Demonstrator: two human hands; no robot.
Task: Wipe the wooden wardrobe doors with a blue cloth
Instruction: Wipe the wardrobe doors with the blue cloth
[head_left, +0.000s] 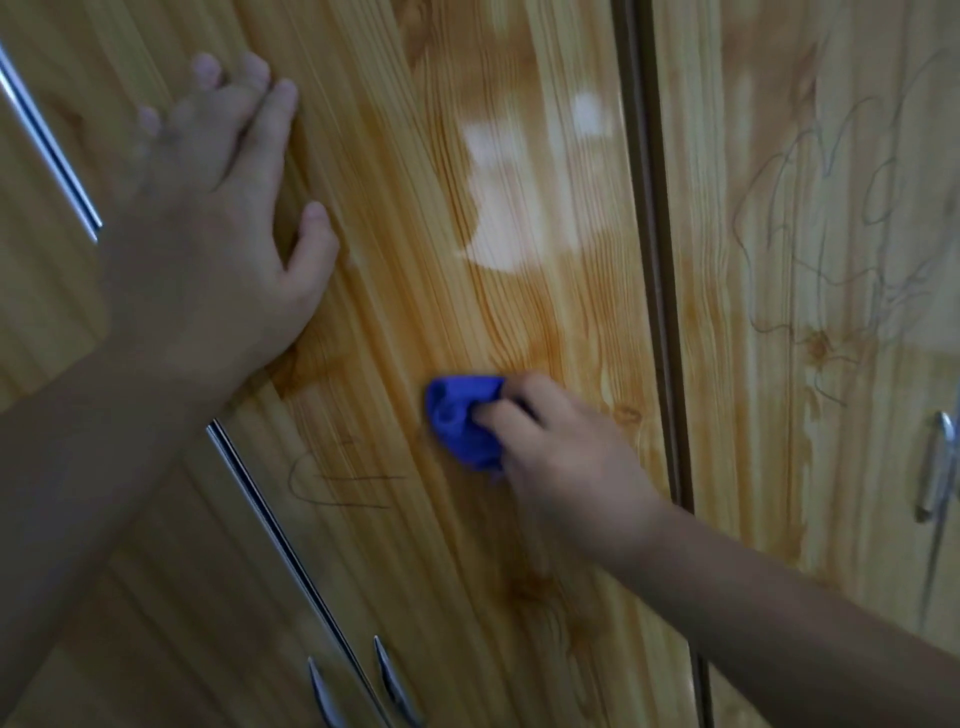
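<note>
A glossy wooden wardrobe door (457, 291) with orange grain fills the middle of the head view. My right hand (561, 457) grips a bunched blue cloth (460, 421) and holds it against this door at mid height. My left hand (223, 218) lies flat on the same door up and to the left, fingers spread and straight. Pencil scribbles (337, 478) mark the wood below and left of the cloth.
A neighbouring door (831, 260) on the right carries more scribbles and a metal handle (940, 467). A dark gap (660, 260) separates the two doors. A chrome strip (280, 535) runs down the left edge, with two metal handles (358, 686) near the bottom.
</note>
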